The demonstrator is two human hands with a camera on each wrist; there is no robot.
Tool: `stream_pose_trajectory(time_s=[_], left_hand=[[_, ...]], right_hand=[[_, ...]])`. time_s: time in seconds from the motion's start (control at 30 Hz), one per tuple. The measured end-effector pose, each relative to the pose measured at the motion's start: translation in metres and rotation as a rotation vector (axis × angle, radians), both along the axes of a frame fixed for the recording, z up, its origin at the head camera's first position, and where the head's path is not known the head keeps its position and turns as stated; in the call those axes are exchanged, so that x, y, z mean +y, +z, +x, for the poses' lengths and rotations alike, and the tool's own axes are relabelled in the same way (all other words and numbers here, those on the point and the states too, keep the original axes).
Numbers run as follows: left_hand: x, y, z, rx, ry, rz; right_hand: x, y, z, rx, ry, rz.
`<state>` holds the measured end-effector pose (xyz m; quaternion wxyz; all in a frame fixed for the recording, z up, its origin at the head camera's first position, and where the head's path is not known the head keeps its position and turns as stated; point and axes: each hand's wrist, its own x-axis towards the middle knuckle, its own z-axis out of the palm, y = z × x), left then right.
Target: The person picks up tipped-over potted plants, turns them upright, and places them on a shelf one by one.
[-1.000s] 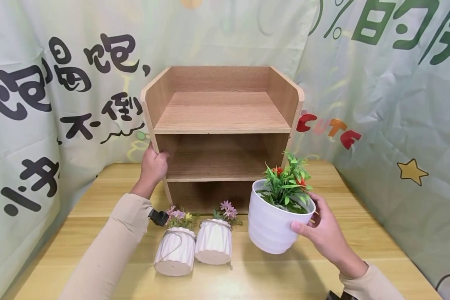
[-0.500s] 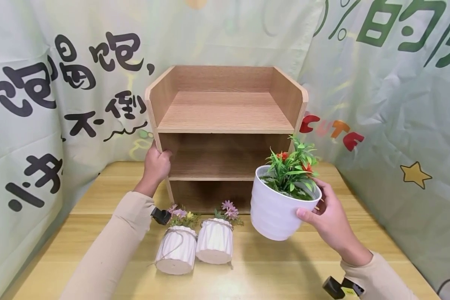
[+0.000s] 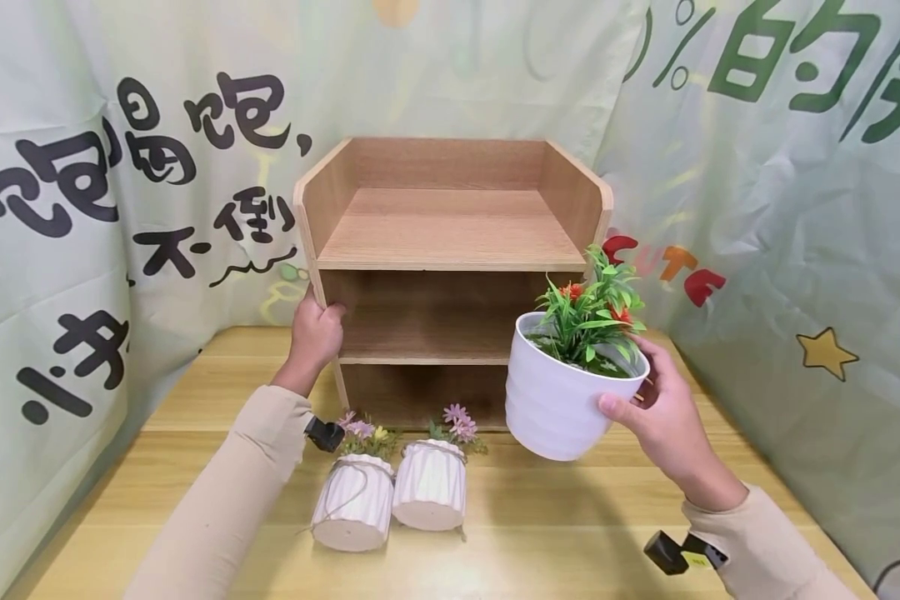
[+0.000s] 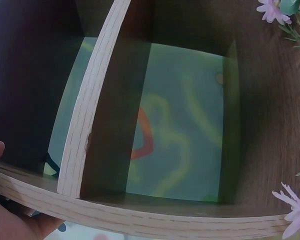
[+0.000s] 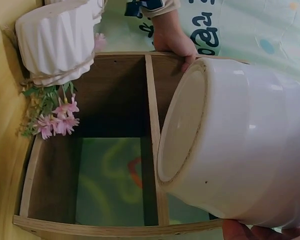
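Observation:
A white plastic flowerpot with a green plant and red flowers hangs above the table, slightly tilted. My right hand grips its right side near the rim, thumb outside; some fingers are hidden behind the pot. The pot's round underside shows in the right wrist view. My left hand holds the left side panel of a wooden shelf unit, thumb on the inner side. In the left wrist view, the fingers lie outside that panel. Two small white fluted pots with twine and pink flowers lie tipped over before the shelf.
The shelf unit stands on a light wooden table, with a raised rim round its top and two compartments below. Printed fabric hangs behind and on both sides. The tipped pots lie close to the lowest compartment's front.
My right hand has raised the flowerpot and carried it slightly right and toward the shelf. My left hand keeps its hold on the panel. The small pots have not moved.

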<state>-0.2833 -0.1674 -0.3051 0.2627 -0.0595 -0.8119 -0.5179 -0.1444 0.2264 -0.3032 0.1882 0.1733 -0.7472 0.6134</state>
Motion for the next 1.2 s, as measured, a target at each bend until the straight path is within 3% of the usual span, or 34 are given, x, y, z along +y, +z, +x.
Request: stream_pose_trajectory(time_s=[0.27,0.73,1.2], left_hand=[[0.000,0.000,-0.001,0.009,0.001,-0.002],[0.000,0.001,-0.009,0.003,-0.001,-0.004],[0.000,0.000,0.000,-0.020,0.009,-0.010]], right_hand=[[-0.002,0.011,-0.003,0.038,0.022,-0.053],[-0.001,0.031,-0.011,0.045,-0.043,-0.019],[-0.003,0.044,-0.011,0.066,-0.054,0.019]])
